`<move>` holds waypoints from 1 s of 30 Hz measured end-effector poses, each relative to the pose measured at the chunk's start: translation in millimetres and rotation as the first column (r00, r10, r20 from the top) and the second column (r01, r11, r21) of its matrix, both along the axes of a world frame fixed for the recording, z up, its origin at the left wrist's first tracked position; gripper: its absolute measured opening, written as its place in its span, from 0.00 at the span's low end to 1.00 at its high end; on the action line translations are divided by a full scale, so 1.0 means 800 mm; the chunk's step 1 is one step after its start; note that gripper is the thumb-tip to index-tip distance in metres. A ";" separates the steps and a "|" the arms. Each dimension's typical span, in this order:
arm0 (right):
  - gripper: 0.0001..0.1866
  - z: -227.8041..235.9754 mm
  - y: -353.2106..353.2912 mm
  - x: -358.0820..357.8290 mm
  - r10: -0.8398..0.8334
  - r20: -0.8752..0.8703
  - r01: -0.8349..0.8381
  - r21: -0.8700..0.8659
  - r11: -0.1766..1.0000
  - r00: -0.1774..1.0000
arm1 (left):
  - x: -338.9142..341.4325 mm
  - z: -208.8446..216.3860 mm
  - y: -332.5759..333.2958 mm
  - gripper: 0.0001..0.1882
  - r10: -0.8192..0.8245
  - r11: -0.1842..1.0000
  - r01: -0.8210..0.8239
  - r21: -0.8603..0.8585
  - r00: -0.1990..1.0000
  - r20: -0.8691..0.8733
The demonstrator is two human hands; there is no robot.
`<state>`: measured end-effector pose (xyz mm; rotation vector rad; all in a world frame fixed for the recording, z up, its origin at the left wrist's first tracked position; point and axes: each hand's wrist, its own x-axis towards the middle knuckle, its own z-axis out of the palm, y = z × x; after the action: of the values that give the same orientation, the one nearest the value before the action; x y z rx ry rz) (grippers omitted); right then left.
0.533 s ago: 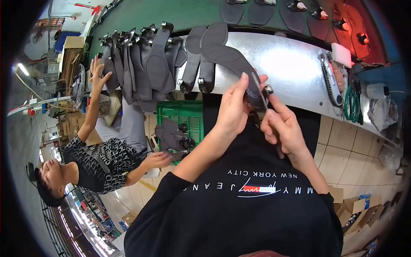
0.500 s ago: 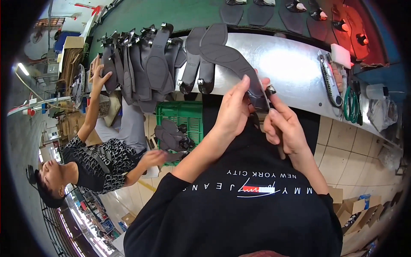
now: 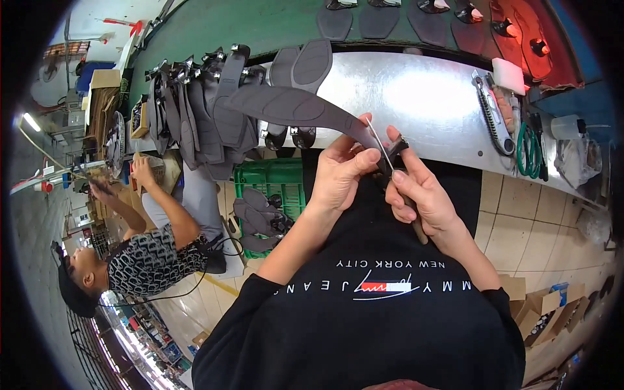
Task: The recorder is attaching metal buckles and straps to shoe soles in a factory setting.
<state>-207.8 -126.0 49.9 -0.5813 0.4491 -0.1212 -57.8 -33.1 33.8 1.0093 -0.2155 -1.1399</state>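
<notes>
A dark grey shoe sole (image 3: 286, 107), slender at one end, stretches left from my hands over the bench edge. My left hand (image 3: 341, 172) is closed round its narrow end, thumb on top. A thin metal blade (image 3: 379, 143) runs along that end; my right hand (image 3: 422, 195) grips it, and a brownish handle (image 3: 419, 231) shows below the fingers. By my right fingertips is a shiny black piece (image 3: 398, 147) at the end of the sole. My fingers partly hide where blade and sole meet.
Many similar soles (image 3: 195, 110) stand bunched on the metal bench (image 3: 416, 84). A box cutter (image 3: 492, 117) and green-handled scissors (image 3: 530, 153) lie right. More soles line the green conveyor (image 3: 260, 29). A green crate (image 3: 270, 172) holds soles below. A co-worker (image 3: 156, 253) sits left.
The sole has swung left and lower, and lies more level. My left hand has moved slightly left and down with it. The co-worker has drawn a hand back from the bunched soles.
</notes>
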 end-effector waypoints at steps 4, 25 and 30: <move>0.27 -0.007 0.003 -0.001 -0.001 -0.006 0.001 0.037 0.999 1.000 | -0.002 -0.009 0.005 0.30 0.028 1.000 -0.029 0.004 0.996 0.086; 0.24 -0.014 -0.049 -0.018 -0.231 0.031 0.233 -0.131 0.964 0.973 | 0.064 0.012 0.007 0.16 -0.139 0.977 0.077 0.201 0.939 0.315; 0.23 -0.021 -0.061 -0.020 -0.247 -0.009 0.240 -0.211 0.948 0.969 | 0.118 0.004 0.026 0.30 -0.248 0.837 -0.306 0.454 0.527 0.813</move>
<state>-224.0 -174.5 33.0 -0.7332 0.5461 -0.3987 36.4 -11.9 37.3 2.0855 -0.6865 -0.5479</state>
